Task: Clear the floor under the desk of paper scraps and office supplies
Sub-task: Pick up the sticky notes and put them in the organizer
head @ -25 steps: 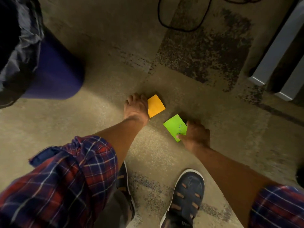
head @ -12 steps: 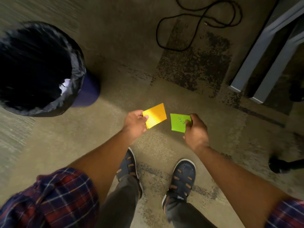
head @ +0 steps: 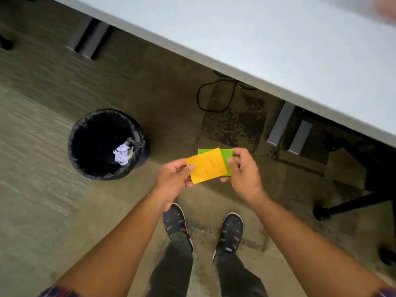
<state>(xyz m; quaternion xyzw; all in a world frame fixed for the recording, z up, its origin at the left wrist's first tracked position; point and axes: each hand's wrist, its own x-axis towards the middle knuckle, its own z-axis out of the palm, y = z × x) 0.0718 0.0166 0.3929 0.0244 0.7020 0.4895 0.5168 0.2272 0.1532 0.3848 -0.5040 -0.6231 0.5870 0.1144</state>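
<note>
The person stands over the floor (head: 53, 200) with both arms stretched forward, holding two sticky notes at waist height above their dark sandals (head: 229, 234). The orange note (head: 206, 166) lies flat, face up, tilted so its upper edge rises toward the right; it is close to square, so no long axis stands out. Faint handwriting marks its upper part. It overlaps the green note (head: 228, 156), which shows only as a strip along the top and right side behind it. The left hand (head: 173, 179) pinches the orange note's left edge between thumb and curled fingers; the right hand (head: 244, 170) pinches the right side, thumb on top where the two papers meet. Both papers are thin, matte and smooth. To the left, on the floor, stands a round bin (head: 85, 166) lined with a crinkled black bag, holding crumpled white paper (head: 122, 154). Beyond, a pale smooth bench (head: 278, 50) crosses diagonally, a black cable (head: 199, 99) looping beneath it.
</note>
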